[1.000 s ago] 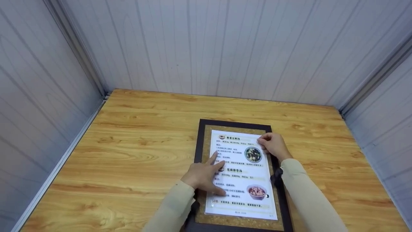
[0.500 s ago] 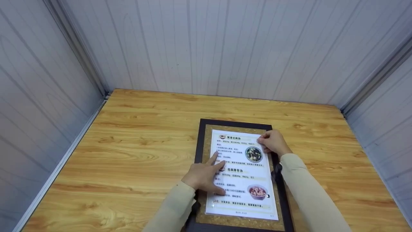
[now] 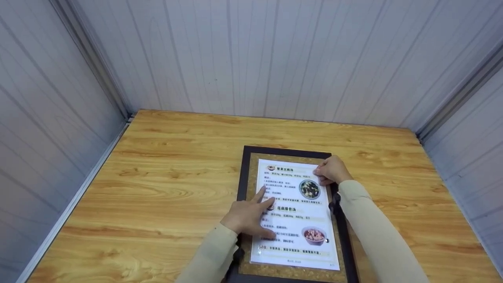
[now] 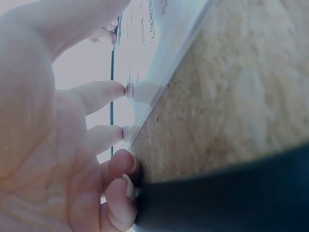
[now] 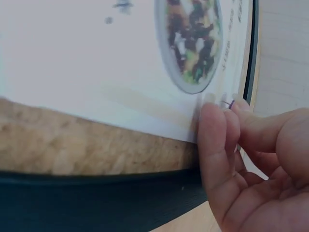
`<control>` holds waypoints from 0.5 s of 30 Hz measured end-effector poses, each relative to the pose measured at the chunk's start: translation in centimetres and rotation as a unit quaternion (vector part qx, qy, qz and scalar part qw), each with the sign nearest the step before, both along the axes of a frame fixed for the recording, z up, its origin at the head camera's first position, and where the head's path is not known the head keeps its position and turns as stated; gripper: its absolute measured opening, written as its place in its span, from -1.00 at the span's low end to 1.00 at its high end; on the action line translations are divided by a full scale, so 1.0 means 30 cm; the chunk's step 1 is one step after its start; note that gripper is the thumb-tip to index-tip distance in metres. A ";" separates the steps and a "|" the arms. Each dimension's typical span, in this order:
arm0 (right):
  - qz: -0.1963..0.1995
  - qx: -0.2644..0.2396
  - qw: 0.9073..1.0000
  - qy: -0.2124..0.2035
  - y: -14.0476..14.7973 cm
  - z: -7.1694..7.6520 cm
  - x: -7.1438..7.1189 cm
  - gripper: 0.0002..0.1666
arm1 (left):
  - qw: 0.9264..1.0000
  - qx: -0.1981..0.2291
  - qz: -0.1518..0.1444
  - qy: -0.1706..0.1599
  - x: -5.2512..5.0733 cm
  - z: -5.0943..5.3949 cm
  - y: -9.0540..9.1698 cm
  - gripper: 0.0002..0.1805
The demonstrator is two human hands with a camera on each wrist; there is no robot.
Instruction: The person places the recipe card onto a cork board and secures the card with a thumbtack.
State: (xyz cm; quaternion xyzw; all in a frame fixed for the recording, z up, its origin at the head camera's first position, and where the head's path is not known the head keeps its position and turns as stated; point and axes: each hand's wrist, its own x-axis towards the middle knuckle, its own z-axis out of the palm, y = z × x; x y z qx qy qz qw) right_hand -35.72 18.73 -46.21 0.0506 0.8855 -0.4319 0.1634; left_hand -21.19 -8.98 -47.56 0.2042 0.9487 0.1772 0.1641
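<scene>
A printed sheet [image 3: 290, 253] with two food pictures lies on a cork board [image 3: 287, 269] in a dark frame [image 3: 244, 173]. With fingers spread, the left hand [image 3: 247, 216] rests on the sheet's left side; in the left wrist view, fingertips of this hand [image 4: 63, 130] touch the sheet [image 4: 145, 48] and the cork [image 4: 217, 96]. At the sheet's upper right corner, the right hand [image 3: 333, 171] pinches a small purple pin [image 5: 231, 104], seen between thumb and finger in the right wrist view. A small dark dot [image 3: 327, 240] shows beside the lower picture.
The board lies on a wood-patterned table [image 3: 169, 177]. Pale panelled walls [image 3: 251, 59] stand behind it and on both sides, with metal strips at the corners. Both forearms reach in from the front edge of the view.
The right hand and wrist have turned and risen slightly, while the fingertips stay near the sheet's upper right corner. The left hand keeps its place on the sheet.
</scene>
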 end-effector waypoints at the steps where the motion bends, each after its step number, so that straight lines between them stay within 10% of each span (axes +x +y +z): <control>1: -0.003 -0.003 1.000 -0.006 -0.003 0.000 -0.001 -0.86 | 1.000 0.000 0.000 -0.001 0.001 -0.001 -0.002 0.15; 15: -0.016 0.004 0.999 -0.029 -0.035 -0.011 -0.014 -0.88 | 1.000 -0.004 0.002 0.009 0.016 -0.006 -0.019 0.16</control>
